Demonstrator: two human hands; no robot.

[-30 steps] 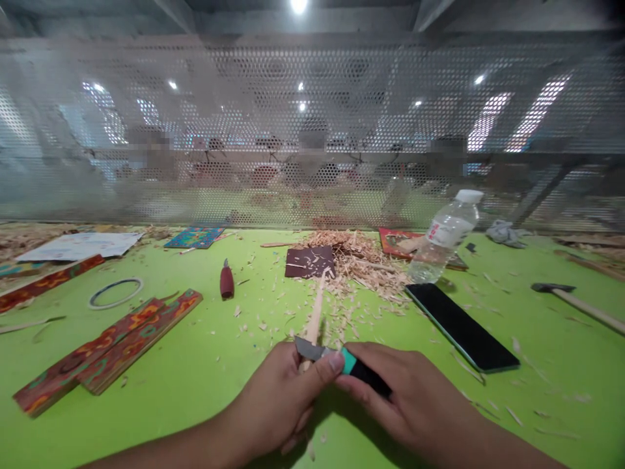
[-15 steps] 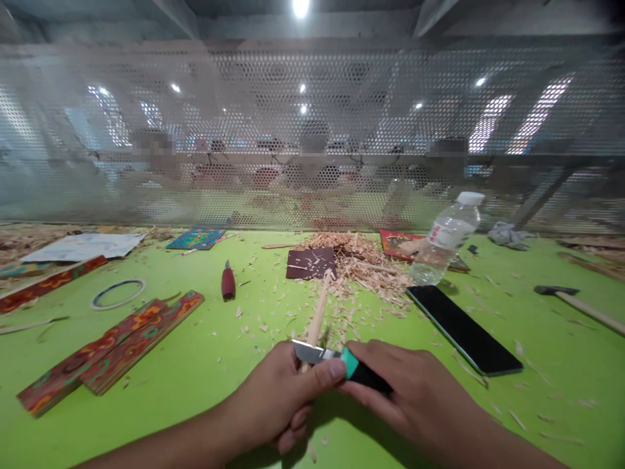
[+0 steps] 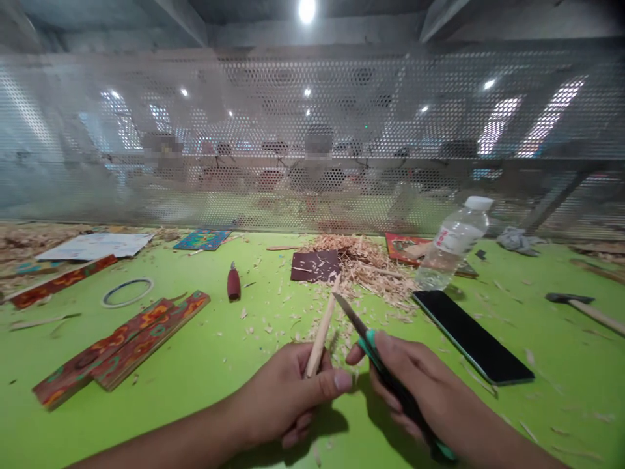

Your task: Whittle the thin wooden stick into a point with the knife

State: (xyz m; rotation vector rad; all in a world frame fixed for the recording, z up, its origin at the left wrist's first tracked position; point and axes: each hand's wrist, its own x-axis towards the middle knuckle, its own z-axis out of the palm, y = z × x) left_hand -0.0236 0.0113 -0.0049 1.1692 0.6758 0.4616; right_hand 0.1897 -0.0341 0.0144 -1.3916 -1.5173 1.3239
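Observation:
A slim, pale wooden stick (image 3: 322, 332) points away from me, gripped near its close end by my left hand (image 3: 297, 391). My right hand (image 3: 415, 384) is wrapped round the black and green handle of a carving knife (image 3: 354, 316). The blade points forward and to the left, its tip close beside the stick's far part; whether they touch I cannot tell. Just past the stick lies a dark brown square (image 3: 315, 266) with shavings on it. A heap of wood shavings (image 3: 375, 267) spreads to its right.
On the green table (image 3: 219, 404) lie painted wooden strips (image 3: 151, 345), a tape ring (image 3: 127, 293) and a red-handled tool (image 3: 234, 283) to the left. A phone (image 3: 473, 335), a tilted plastic bottle (image 3: 454, 244) and a hammer (image 3: 581, 306) are to the right. A perforated screen (image 3: 273, 137) stands behind.
The knife blade has swung from lying across the stick to pointing forward on its right. My right hand has moved away from the left, whose thumb no longer touches the knife.

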